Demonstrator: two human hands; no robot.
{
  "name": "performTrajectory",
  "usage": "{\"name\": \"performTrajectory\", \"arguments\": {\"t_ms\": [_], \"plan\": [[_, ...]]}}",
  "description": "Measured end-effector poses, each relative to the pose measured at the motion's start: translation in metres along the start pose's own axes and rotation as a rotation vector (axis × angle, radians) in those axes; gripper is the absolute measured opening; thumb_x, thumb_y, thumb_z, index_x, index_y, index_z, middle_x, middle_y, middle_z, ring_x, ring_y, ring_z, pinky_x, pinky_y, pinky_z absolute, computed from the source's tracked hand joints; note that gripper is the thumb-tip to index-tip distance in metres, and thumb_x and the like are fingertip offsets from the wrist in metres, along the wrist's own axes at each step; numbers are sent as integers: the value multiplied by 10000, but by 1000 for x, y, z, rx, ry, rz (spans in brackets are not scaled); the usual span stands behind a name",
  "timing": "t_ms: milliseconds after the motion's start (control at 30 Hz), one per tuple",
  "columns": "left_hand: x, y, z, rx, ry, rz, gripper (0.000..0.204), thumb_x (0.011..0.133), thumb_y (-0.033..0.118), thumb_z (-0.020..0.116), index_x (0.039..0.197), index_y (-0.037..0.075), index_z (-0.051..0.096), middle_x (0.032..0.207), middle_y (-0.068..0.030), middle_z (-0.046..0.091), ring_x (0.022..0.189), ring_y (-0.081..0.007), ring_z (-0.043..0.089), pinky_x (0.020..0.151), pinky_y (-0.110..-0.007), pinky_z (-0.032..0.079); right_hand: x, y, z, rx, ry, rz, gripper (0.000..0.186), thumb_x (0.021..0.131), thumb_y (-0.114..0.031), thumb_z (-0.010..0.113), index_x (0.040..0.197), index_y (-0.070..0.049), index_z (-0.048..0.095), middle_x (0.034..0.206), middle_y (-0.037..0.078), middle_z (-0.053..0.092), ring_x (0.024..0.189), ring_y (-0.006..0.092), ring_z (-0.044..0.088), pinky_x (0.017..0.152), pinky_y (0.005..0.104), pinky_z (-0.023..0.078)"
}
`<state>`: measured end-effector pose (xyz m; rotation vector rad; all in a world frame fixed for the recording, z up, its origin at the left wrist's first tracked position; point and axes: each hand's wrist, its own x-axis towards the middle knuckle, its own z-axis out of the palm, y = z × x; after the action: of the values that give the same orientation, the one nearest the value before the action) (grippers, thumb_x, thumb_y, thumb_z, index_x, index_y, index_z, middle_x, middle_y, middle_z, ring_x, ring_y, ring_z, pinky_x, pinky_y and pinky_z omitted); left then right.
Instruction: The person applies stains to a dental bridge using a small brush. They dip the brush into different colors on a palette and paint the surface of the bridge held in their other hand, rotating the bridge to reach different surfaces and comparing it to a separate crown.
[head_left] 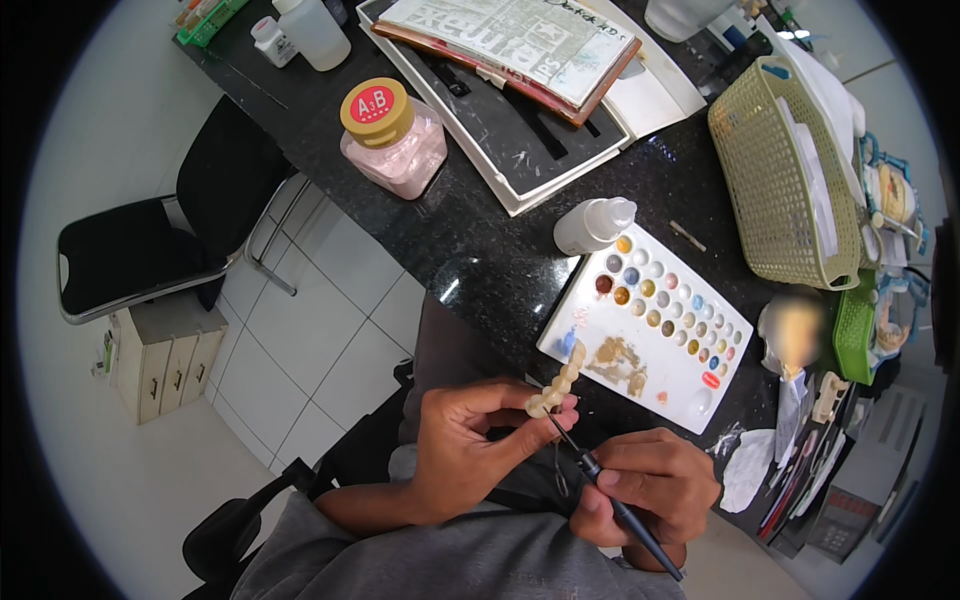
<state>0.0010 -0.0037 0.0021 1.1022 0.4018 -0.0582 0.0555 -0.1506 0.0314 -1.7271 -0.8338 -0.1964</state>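
My left hand (465, 450) holds a cream, tooth-shaped row of dental crowns (555, 390) between thumb and fingers, raised beside the lower-left part of a white palette (680, 400). My right hand (645, 485) grips a slim brush-like tool with a dark handle (632, 522), its fine tip at the lower end of the crowns. A thin wire-like loop hangs between the hands. The palette has many small wells of coloured paste and tan smears. A white dropper bottle (590, 225) stands at its upper-left corner.
A pink-filled jar (390, 150) stands near an open box (495, 175) holding booklets. A mesh basket (760, 190), green tray (852, 330), crumpled tissue (748, 468) and tools are on the right. A black chair (125, 245) and drawer cabinet (155, 365) are at left.
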Motion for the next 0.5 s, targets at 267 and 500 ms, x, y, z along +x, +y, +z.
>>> {"name": "performTrajectory", "arguments": {"t_ms": [267,500], "plan": [[-1,-2,-2,-16,-18,-10,145,815,-33,660,955,-72,649,965,-172,668,896,-186,663,777,-260,560,-1,0,-2,-12,-33,2,211,630,4,750,765,4,588,668,116,621,530,208,630,445,264,523],[-1,-2,-2,-2,-13,-13,148,809,-37,665,953,-69,651,960,-169,670,903,-186,660,777,-261,561,-1,2,-1,22,-42,-40,231,612,9,748,794,8,606,679,114,623,537,202,627,449,261,523]]}}
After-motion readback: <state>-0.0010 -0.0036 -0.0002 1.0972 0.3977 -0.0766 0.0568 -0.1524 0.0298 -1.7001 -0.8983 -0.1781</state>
